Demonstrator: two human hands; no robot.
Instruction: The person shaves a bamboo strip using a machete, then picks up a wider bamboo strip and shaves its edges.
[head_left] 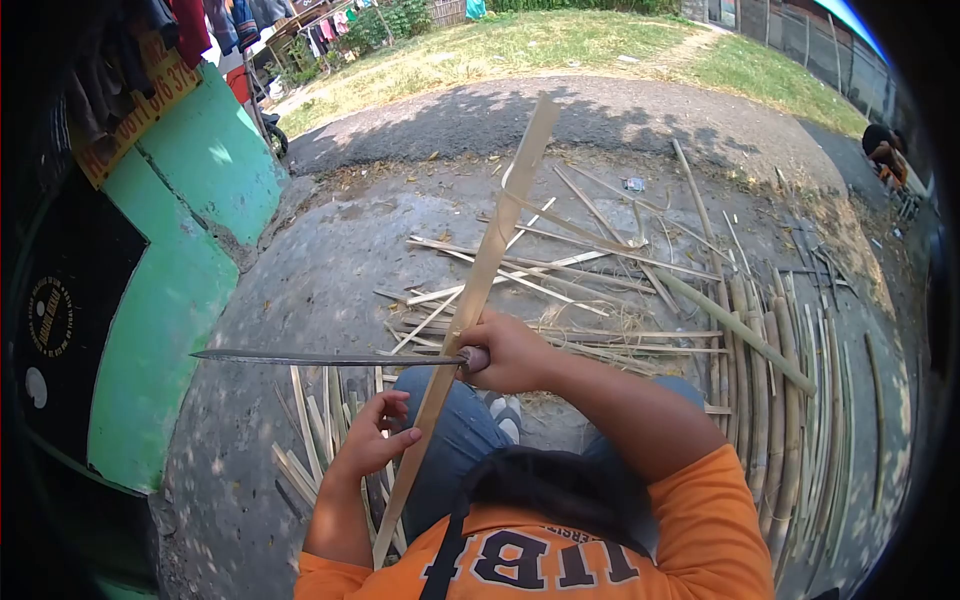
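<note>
- Head view: the right hand (510, 352) has its fingers closed around the brown handle of a long, narrow, dark-bladed knife (330, 358); the blade points left, crossing a long, flat, pale bamboo strip (490, 245).
- The strip slants from beside the left forearm up past the knife, its upper end above the paved ground (330, 270).
- The left hand (378, 432) is at the strip's lower part, thumb over its edge, fingers loosely curled and apart.
- Thin, pale split bamboo pieces (560, 265) lie crisscrossed on the ground beyond the knees.
- Thicker, tan bamboo poles (786, 400) lie side by side at the right.
</note>
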